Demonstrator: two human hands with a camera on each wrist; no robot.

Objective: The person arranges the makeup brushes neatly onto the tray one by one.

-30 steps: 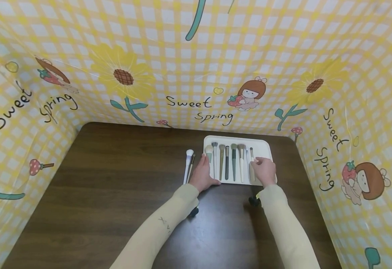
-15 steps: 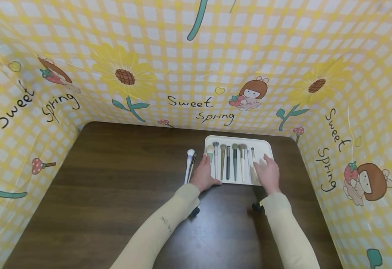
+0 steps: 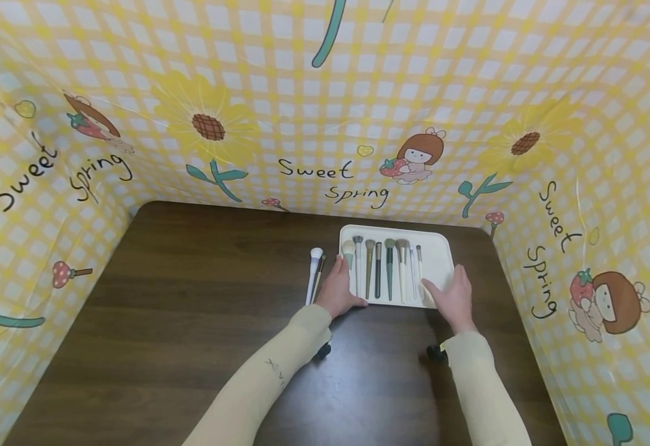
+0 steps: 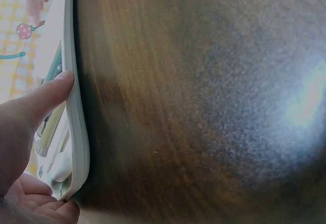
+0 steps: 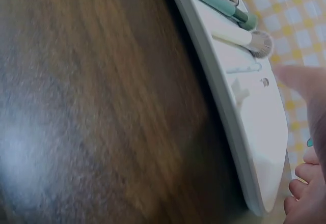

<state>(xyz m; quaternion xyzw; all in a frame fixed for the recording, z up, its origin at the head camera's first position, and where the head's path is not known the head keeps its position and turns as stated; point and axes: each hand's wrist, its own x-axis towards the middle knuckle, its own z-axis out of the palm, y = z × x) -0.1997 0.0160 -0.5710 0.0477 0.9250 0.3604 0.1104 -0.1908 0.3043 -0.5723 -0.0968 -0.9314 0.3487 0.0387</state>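
Observation:
A white tray (image 3: pixel 437 248) lies at the back right of the table, with several makeup brushes (image 3: pixel 389 263) side by side in it, bristles toward the back. My left hand (image 3: pixel 337 290) grips the tray's left front corner. In the left wrist view its thumb (image 4: pixel 56 89) presses the front rim while the other fingers bend around the corner. At the tray's right side, my right hand (image 3: pixel 454 300) is spread and holds nothing, its thumb over the tray and its fingers along the right edge. The small brush (image 3: pixel 419 257) ends the row on the right.
Just left of the tray, a white-handled makeup brush (image 3: pixel 312 272) and a thin dark brush (image 3: pixel 319 275) lie on the brown wooden table (image 3: pixel 202 297), partly behind the left hand. A checked yellow cloth (image 3: pixel 314 111) surrounds the table at the back and sides.
My right hand has let go of the small brush at the row's right end, opened its fingers and shifted right to the tray's edge. The left hand stays on the corner.

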